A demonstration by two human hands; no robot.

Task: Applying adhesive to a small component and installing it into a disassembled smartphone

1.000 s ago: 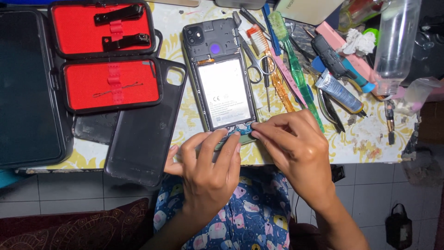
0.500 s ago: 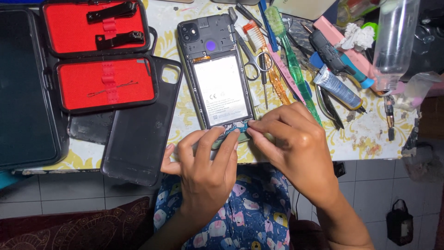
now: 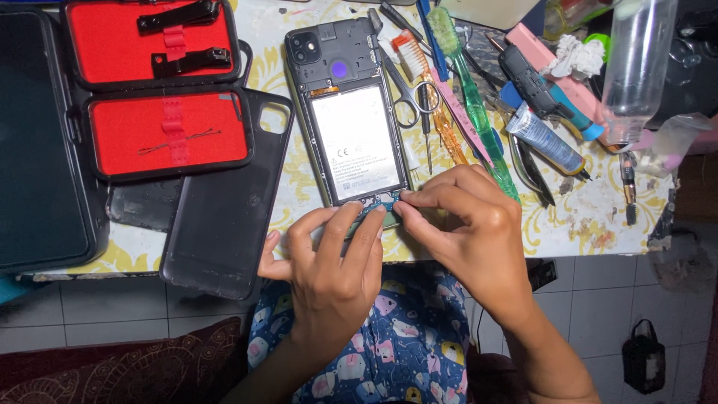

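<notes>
Pinching at the bottom edge of the opened phone in the frame's upper middle, both hands close fingertips on it. Left hand sits below, right hand beside the green toothbrush.

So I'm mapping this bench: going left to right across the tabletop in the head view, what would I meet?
Dark tablet → red-lined case → opened phone → scissors → green toothbrush → clear bottle.
</notes>
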